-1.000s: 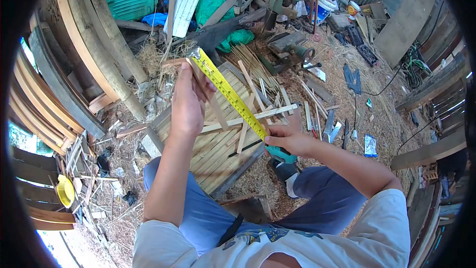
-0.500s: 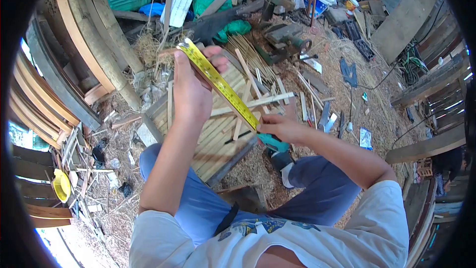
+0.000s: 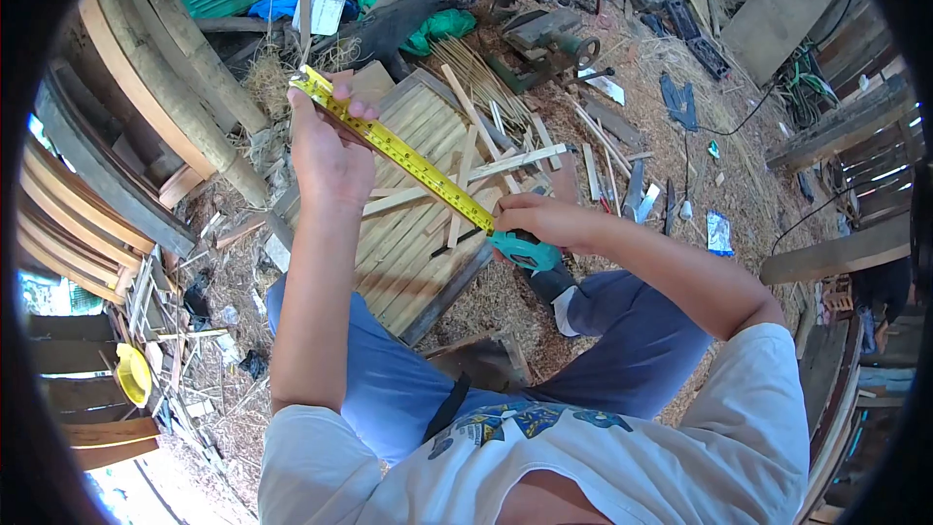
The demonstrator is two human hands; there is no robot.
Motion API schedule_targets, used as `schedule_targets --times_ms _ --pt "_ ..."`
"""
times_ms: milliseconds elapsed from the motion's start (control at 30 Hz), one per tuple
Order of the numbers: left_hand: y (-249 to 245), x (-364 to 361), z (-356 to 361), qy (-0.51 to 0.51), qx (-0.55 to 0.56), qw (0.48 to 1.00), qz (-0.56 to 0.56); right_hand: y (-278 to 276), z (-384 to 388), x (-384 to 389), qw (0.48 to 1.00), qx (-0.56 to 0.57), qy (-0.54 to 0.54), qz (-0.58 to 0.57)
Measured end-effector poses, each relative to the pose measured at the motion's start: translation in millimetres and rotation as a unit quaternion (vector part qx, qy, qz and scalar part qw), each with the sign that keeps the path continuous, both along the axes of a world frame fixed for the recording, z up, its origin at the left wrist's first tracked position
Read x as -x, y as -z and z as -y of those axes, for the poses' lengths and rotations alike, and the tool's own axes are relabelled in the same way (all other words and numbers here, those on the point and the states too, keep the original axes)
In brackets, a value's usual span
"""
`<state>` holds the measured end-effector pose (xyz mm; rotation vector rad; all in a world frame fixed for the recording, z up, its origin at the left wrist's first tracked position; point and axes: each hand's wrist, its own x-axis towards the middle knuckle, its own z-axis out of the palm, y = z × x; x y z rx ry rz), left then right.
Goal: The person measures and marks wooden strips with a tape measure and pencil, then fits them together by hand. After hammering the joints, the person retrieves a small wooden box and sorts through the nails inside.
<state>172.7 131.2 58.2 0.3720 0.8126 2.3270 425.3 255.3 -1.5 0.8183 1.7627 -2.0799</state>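
Note:
A yellow tape measure blade (image 3: pixel 413 163) stretches diagonally between my two hands, above a slatted wooden panel (image 3: pixel 389 277). At its upper left end, my left hand (image 3: pixel 332 151) holds the blade together with a thin wooden strip that runs along under it. The teal tape case (image 3: pixel 526 252) is at the lower right end. My right hand (image 3: pixel 544 222) is closed round the blade and the top of the case. Loose wooden strips (image 3: pixel 505 164) lie across the panel beneath the blade.
A metal vise (image 3: pixel 549 44) stands beyond the panel, beside thin sticks (image 3: pixel 496 78). A yellow basin (image 3: pixel 133 374) lies at the left among scraps. Cables (image 3: pixel 807 107) and a leaning board (image 3: pixel 787 10) are at the right. Part of another person (image 3: pixel 880 297) shows at the far right.
My left hand and the blade's end have moved left and slightly down in view. More blade shows between my hands, and my right hand has shifted slightly up. The background has shifted a little.

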Motion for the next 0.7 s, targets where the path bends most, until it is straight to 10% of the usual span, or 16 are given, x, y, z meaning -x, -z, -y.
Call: schedule_targets --times_ms 700 --pt "3 15 3 -0.014 -0.006 1.000 -0.015 -10 -9 -2 0.999 0.007 -0.017 -0.051"
